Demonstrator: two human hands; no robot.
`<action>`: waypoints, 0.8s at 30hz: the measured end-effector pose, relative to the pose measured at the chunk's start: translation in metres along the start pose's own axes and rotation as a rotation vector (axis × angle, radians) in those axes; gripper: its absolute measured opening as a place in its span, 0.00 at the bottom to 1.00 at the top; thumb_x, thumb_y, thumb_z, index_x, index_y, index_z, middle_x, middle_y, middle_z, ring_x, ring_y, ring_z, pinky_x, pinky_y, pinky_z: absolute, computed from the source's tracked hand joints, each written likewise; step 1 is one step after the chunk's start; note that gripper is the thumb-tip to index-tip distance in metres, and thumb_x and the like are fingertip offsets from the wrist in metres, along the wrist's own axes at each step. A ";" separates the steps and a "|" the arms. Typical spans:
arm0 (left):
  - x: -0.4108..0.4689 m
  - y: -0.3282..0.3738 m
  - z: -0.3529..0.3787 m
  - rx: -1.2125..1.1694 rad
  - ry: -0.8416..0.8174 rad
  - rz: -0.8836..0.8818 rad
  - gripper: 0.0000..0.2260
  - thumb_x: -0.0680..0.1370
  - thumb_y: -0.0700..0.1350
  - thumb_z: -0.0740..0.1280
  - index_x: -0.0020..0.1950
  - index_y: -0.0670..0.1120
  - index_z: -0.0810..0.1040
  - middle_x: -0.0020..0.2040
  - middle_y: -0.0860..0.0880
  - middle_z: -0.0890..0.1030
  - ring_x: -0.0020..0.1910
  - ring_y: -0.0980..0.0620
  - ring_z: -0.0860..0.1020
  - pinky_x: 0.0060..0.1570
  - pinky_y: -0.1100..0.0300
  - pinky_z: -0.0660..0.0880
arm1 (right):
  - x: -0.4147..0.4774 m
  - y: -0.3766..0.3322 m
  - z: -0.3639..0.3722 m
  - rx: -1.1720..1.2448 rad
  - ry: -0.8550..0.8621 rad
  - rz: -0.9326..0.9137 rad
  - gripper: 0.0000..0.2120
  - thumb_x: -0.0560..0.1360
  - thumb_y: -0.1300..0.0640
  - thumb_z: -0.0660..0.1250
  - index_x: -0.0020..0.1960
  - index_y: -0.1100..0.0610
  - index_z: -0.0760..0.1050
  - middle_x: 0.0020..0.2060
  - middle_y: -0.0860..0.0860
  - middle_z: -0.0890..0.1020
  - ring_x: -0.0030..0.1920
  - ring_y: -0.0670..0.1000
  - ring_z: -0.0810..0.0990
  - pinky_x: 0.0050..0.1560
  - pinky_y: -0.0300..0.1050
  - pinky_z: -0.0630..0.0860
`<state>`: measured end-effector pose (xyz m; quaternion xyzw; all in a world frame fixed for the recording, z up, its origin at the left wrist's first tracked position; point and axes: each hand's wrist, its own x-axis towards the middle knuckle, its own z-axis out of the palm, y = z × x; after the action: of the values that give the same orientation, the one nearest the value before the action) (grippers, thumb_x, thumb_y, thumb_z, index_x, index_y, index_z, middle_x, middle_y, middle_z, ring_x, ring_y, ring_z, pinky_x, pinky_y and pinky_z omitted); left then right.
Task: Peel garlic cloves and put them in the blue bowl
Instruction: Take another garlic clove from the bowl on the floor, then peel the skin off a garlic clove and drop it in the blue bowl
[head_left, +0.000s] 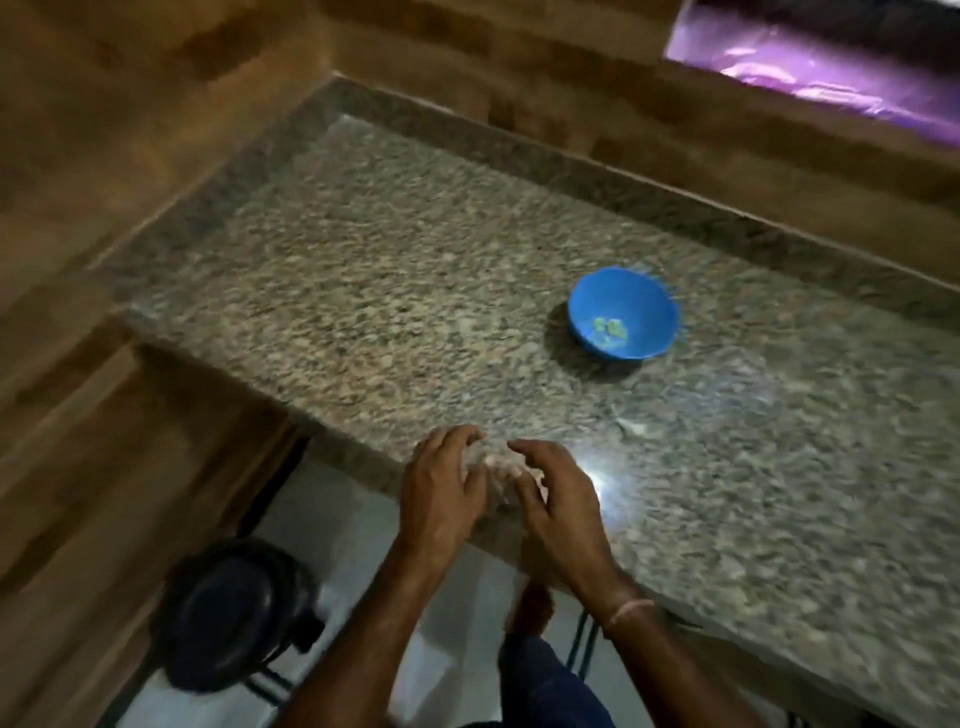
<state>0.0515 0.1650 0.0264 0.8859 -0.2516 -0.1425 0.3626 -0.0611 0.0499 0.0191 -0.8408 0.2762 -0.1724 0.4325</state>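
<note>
Granite counter (415, 291) fills the middle of the frame, and the person works at its near edge, low and centre. The left hand (441, 488) and right hand (561, 499) are drawn close, fingers curled inward toward a pale patch (498, 470) between them. That patch is probably a garlic clove being skinned. Motion blur smears it, so I cannot tell whether either hand actually pinches it or only cups around it. Holding both hands tight together just above the stone suits peeling, since loose skin would fall onto the counter and not the floor. The blue bowl (647, 304) stands well apart, toward the right of the frame. Three or so pale green peeled cloves (609, 328) already lie in its bottom, so the task looks partly done. Its place on the right lets the right hand reach out and drop a clove without crossing the left. A small pale scrap (631, 427), possibly skin, lies on the stone between hands and bowl. At lower left, below the counter, sits a dark round object (234, 613) that I cannot identify.
</note>
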 end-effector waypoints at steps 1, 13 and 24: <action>0.010 0.011 0.016 0.005 -0.033 0.017 0.15 0.79 0.44 0.71 0.66 0.48 0.80 0.64 0.50 0.80 0.64 0.49 0.76 0.63 0.54 0.74 | 0.007 0.016 -0.016 -0.010 0.025 0.019 0.14 0.82 0.53 0.65 0.66 0.51 0.79 0.62 0.46 0.81 0.61 0.47 0.79 0.61 0.50 0.79; 0.079 0.075 0.126 0.199 -0.214 0.122 0.09 0.77 0.37 0.71 0.52 0.50 0.80 0.50 0.50 0.78 0.49 0.51 0.76 0.41 0.70 0.66 | 0.065 0.138 -0.122 -0.379 0.173 0.235 0.19 0.77 0.53 0.62 0.66 0.52 0.81 0.63 0.57 0.80 0.60 0.63 0.76 0.56 0.57 0.77; 0.106 0.120 0.112 0.080 -0.025 0.221 0.06 0.80 0.41 0.68 0.47 0.52 0.77 0.45 0.58 0.77 0.43 0.58 0.73 0.35 0.59 0.67 | 0.077 0.140 -0.121 -0.503 0.084 0.317 0.26 0.72 0.60 0.77 0.67 0.44 0.77 0.70 0.49 0.74 0.67 0.56 0.70 0.53 0.55 0.71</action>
<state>0.0502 -0.0301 0.0264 0.8647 -0.3579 -0.1027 0.3371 -0.1088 -0.1402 -0.0237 -0.8601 0.4556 -0.0636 0.2205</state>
